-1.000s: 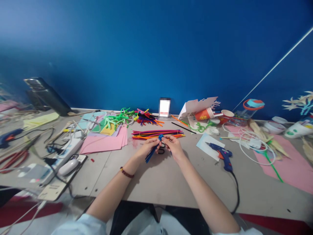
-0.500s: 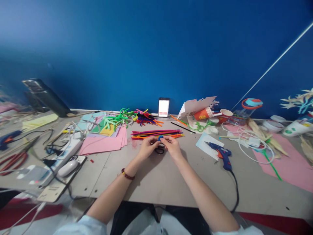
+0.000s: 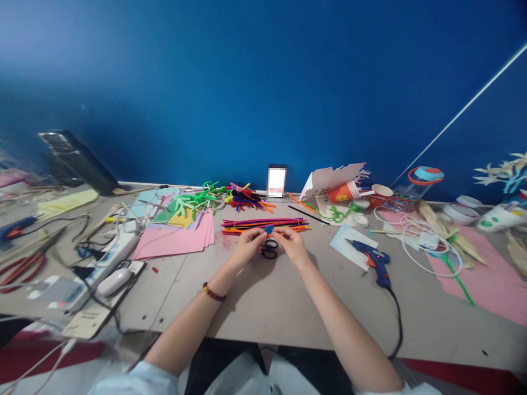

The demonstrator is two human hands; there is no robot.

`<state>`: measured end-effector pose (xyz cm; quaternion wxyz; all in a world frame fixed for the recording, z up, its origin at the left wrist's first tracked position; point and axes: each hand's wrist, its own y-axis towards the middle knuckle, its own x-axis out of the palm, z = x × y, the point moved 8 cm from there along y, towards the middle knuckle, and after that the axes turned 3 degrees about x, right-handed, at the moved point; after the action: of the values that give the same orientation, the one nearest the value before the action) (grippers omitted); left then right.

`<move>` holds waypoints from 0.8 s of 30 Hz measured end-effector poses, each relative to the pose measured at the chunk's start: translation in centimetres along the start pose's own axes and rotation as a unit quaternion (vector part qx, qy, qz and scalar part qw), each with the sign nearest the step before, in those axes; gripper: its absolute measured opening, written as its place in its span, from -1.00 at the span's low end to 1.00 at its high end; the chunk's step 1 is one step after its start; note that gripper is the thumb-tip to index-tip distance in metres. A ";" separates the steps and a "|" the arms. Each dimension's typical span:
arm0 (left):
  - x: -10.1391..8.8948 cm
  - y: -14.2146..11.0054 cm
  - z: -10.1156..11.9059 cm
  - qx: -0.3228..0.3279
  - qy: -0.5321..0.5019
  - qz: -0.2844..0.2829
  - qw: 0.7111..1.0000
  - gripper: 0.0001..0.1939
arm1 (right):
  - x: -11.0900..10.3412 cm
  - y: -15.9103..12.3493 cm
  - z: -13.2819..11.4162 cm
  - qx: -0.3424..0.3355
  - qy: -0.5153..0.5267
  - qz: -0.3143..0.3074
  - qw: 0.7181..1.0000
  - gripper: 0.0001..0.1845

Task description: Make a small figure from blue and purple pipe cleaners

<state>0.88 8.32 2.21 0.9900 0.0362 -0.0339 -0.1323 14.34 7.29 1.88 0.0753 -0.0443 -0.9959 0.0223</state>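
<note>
Between my two hands is a small bunched blue pipe cleaner (image 3: 269, 229). My left hand (image 3: 246, 247) pinches it from the left with thumb and fingertips. From the other side my right hand (image 3: 293, 248) pinches it as well. Black-handled scissors (image 3: 269, 253) lie on the table just below, between the hands; their blades are hidden. Right behind the hands rests a bundle of pipe cleaners (image 3: 263, 223) in pink, orange, purple and other colours.
Pink paper sheets (image 3: 175, 243) and a white power strip (image 3: 107, 269) lie to the left. At right a blue glue gun (image 3: 376, 260) rests partly on light paper, its cord running to the front edge. A phone (image 3: 276, 181) stands against the blue wall.
The hands have tilted and parted slightly, so more of the blue pipe cleaner and the scissors' handles shows. Both hands still pinch the blue piece.
</note>
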 end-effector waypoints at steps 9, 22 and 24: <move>1.2 -0.4 -0.9 -0.073 -0.160 -0.090 0.980 -0.71 | 0.4 -0.1 0.5 0.050 0.067 -0.022 0.996 -0.62; 2.3 -1.2 -0.1 -0.096 -0.202 -0.135 0.965 -0.69 | 1.3 -0.3 1.0 0.071 0.142 -0.110 0.981 -0.71; 1.9 -0.8 0.2 -0.049 -0.126 -0.111 0.985 -0.69 | 1.0 0.0 1.3 0.073 0.144 -0.090 0.983 -0.71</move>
<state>2.51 6.98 2.42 0.9576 -0.0257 -0.1478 -0.2459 13.18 7.31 0.72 0.2226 0.0485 -0.9703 0.0815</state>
